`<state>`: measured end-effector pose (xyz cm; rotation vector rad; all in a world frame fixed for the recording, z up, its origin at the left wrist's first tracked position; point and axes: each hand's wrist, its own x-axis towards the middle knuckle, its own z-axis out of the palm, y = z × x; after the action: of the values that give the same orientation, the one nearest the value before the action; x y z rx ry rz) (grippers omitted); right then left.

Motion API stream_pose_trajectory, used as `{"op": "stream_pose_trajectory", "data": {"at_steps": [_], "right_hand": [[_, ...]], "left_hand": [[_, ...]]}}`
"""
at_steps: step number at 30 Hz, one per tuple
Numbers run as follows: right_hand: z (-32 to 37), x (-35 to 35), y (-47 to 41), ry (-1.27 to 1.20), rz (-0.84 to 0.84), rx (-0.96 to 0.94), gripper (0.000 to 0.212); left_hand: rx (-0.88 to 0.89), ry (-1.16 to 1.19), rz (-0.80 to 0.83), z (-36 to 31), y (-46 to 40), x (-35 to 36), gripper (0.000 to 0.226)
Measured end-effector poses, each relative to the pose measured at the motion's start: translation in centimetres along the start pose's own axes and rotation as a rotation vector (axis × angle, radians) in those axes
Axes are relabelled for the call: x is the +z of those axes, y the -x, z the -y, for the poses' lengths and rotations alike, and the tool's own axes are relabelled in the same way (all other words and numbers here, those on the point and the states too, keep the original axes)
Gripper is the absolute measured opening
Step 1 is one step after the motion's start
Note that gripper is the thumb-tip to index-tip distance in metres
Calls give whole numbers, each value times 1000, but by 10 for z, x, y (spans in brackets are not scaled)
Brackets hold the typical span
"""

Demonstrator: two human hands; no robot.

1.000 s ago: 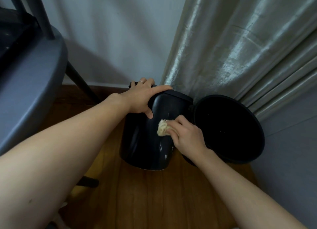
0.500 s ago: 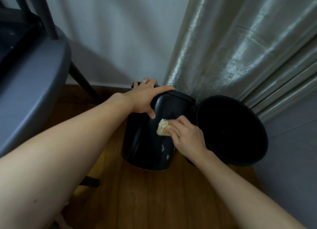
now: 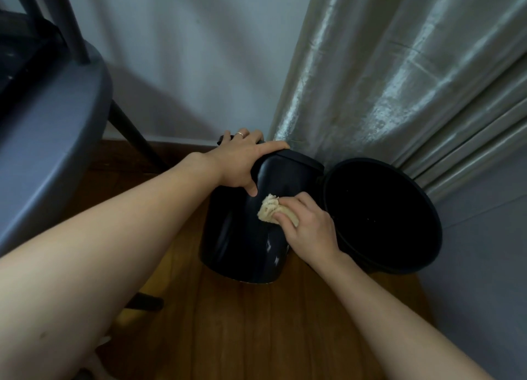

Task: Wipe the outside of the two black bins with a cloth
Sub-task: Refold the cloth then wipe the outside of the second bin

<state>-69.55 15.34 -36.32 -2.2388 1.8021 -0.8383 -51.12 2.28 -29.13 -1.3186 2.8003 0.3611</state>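
Pretty dim corner here. Plain white wall [image 3: 199, 51] at the back with a dark baseboard [image 3: 176, 146] along the bottom, brown wood plank floor [image 3: 256, 322]. Shiny silvery-grey curtain [image 3: 399, 66] hangs in folds on the right. A grey chair [image 3: 51, 140] with dark legs sits on the left, casting a soft shadow on the wall.

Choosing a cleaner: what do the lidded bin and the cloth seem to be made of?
Lidded bin: probably glossy plastic or coated metal; smooth black wall shows bright reflections. Cloth: soft beige fabric, matte, bunched into wrinkles under the right hand.
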Motion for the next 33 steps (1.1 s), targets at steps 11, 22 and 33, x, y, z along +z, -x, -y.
{"op": "stream_pose_trajectory", "data": {"at_steps": [11,22,33], "right_hand": [[1,-2,-2,-27,-18,12,39],[-1,-5,-2,-63,-17,56,35],[-4,5,21,1,52,-86,32]], "left_hand": [[8,-20,18,-21,-7,-5,113],[8,162,-62,-1,-3,0,101],[-9,76,-62,-2,-2,5,111]]}}
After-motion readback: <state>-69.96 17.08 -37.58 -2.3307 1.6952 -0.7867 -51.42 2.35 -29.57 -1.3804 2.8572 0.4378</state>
